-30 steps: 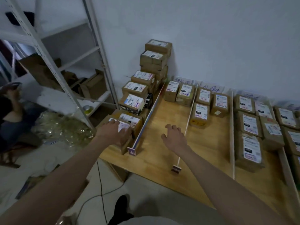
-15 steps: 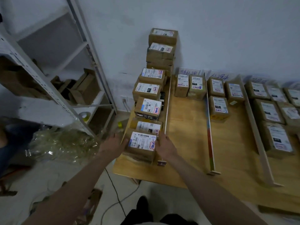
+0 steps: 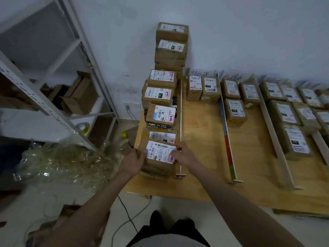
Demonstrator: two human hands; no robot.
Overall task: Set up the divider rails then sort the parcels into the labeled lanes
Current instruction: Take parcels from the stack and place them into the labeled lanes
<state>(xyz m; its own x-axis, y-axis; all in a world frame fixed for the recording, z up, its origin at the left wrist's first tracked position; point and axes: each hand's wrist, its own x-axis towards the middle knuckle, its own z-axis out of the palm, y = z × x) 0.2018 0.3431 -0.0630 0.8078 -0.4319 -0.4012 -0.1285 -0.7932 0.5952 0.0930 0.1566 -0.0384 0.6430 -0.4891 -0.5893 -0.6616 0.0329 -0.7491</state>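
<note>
Nearest the camera, a person's two bare forearms reached forward over a pale floor, with dark shoes (image 3: 156, 218) and a thin grey cable (image 3: 124, 211) below them. The left hand (image 3: 133, 162) gripped the left side of a brown cardboard parcel with a white barcode label (image 3: 158, 157), its fingers curled around the box edge. The right hand (image 3: 183, 155) held the parcel's right side, fingers bent over the label's corner. This parcel sat at the near end of the leftmost lane on the light wooden bench (image 3: 201, 157), just beside a thin white divider rail (image 3: 181, 122) that ran away toward the wall.

Behind the held parcel, more labelled brown boxes (image 3: 160, 114) lined the same lane, ending in a tall stack of cardboard boxes (image 3: 170, 43) against the white wall (image 3: 231, 32). To the right, a second divider rail with coloured side panels (image 3: 227, 136) and a plain pale rail (image 3: 274, 136) marked further lanes. Two small parcels (image 3: 203, 88) stood at the far end of the second lane, three in the next (image 3: 235, 111), and many more filled the lanes at the right (image 3: 292, 132). Handwritten paper lane signs (image 3: 201, 73) leaned against the wall; their writing was too blurred to read.

At the left, crumpled clear plastic wrap (image 3: 58, 163) lay on the floor before a grey metal shelving rack (image 3: 53, 82) holding opened cardboard cartons.
</note>
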